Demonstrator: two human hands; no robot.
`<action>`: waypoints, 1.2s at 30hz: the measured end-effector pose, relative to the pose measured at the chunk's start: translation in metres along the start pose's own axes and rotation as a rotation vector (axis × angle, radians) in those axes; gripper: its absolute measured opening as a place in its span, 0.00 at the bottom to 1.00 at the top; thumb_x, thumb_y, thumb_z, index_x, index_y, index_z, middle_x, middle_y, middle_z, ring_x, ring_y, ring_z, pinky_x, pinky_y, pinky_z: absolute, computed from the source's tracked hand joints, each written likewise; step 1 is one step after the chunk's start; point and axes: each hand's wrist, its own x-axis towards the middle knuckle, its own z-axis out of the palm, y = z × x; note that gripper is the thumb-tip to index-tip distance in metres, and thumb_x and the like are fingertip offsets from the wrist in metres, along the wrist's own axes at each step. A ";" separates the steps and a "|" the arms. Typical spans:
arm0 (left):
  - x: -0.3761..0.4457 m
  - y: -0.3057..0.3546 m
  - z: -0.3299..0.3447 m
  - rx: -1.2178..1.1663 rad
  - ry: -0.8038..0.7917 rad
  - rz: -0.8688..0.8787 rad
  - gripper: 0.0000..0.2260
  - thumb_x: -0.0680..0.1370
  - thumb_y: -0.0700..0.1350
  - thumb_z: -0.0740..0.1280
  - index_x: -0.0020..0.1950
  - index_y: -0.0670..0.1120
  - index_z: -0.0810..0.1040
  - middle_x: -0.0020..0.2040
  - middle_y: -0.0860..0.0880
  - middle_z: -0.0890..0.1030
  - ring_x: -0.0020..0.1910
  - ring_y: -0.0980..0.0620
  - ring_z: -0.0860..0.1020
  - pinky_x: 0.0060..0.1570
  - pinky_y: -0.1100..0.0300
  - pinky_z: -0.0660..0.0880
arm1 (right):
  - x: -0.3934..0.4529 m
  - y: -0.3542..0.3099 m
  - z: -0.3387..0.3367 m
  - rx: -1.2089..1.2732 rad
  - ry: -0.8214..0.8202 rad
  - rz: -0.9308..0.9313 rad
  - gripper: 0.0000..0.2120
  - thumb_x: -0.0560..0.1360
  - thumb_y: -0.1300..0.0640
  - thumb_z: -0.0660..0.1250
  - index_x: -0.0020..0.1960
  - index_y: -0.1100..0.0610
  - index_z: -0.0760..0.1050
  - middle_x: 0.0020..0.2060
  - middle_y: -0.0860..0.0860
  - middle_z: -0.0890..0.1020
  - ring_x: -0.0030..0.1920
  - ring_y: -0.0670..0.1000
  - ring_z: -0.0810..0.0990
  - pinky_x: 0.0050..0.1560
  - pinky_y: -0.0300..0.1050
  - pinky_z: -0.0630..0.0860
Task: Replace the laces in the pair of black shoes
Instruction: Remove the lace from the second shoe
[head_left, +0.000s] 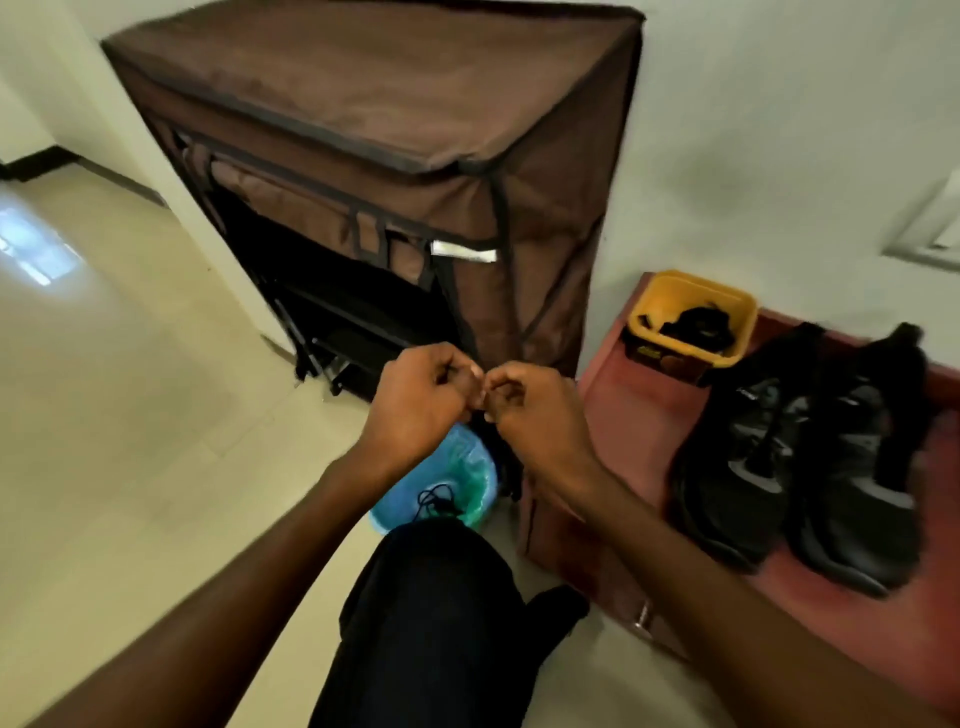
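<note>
Hands (423, 392) (530, 410) pinching black lace (501, 457), shoes (800, 462) nearby

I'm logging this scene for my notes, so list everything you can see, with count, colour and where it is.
shoes: two, black and grey, side by side on the mat, right.
mat: one, red, on the floor by the wall.
tub: one, yellow, on the mat behind the shoes, dark items inside.
rack: one, brown fabric cover, against the wall.
bag: one, blue-green, on the floor below the hands, black lace on it.
leg: one, black trousers, bottom centre.
left hand: curled, fingertips meeting the right.
right hand: curled; what they pinch is unclear.
</note>
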 end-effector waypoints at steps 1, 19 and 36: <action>-0.003 0.019 0.012 -0.066 -0.007 0.043 0.07 0.80 0.37 0.67 0.44 0.44 0.83 0.34 0.47 0.85 0.31 0.53 0.82 0.33 0.65 0.75 | -0.004 -0.001 -0.023 0.011 0.021 -0.015 0.06 0.71 0.57 0.69 0.44 0.52 0.85 0.36 0.45 0.86 0.39 0.45 0.85 0.44 0.51 0.82; 0.034 0.073 0.246 -0.059 -0.270 0.286 0.18 0.81 0.42 0.70 0.70 0.53 0.78 0.57 0.52 0.76 0.51 0.56 0.78 0.49 0.66 0.74 | -0.015 0.109 -0.244 -0.425 0.340 0.226 0.11 0.77 0.65 0.70 0.55 0.54 0.85 0.44 0.47 0.85 0.45 0.47 0.83 0.47 0.41 0.80; 0.059 0.089 0.288 0.238 -0.377 0.510 0.12 0.78 0.43 0.74 0.61 0.46 0.82 0.59 0.53 0.75 0.56 0.53 0.77 0.55 0.56 0.77 | -0.046 0.160 -0.273 -0.537 0.079 0.156 0.29 0.80 0.59 0.70 0.79 0.50 0.66 0.62 0.53 0.80 0.58 0.53 0.80 0.55 0.49 0.79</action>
